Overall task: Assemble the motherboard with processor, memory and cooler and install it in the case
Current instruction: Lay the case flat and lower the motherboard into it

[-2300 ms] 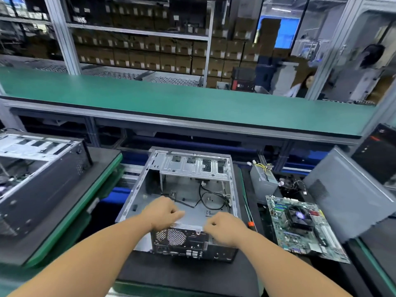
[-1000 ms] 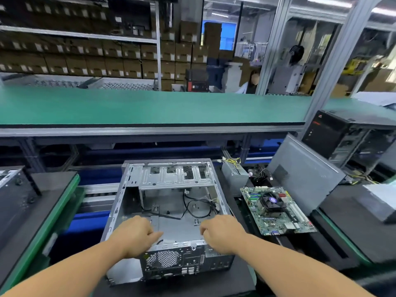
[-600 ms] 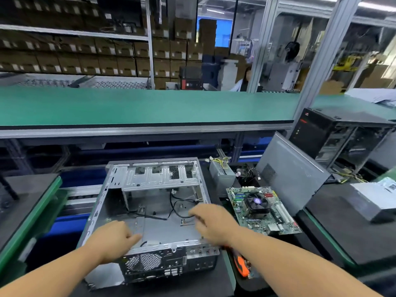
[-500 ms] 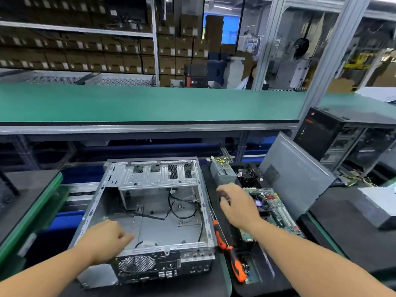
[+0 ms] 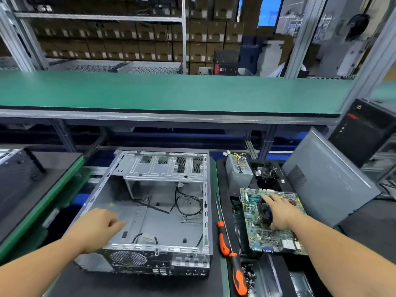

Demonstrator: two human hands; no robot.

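Head view: the board (image 5: 272, 221) lies on the dark tabletop (image 5: 353, 219) just right of the open case (image 5: 158, 211), with two orange-handled screwdrivers (image 5: 222, 239) between them. The right hand (image 5: 280, 213) rests on the board, fingers spread and fairly straight over the cooler (image 5: 265, 212); it covers rather than grips it. The left hand (image 5: 100, 228) hovers over the case's near left corner, fingers loosely curled, holding nothing.

Risks, as I judge them: lifting the board by the cooler alone could let it tilt and knock the case rim, and the loose black cables (image 5: 188, 202) on the case floor could get trapped beneath it. A grey panel (image 5: 325, 179) leans close behind the board and could be bumped.

No brand or writing is legible; the labels are too blurred.
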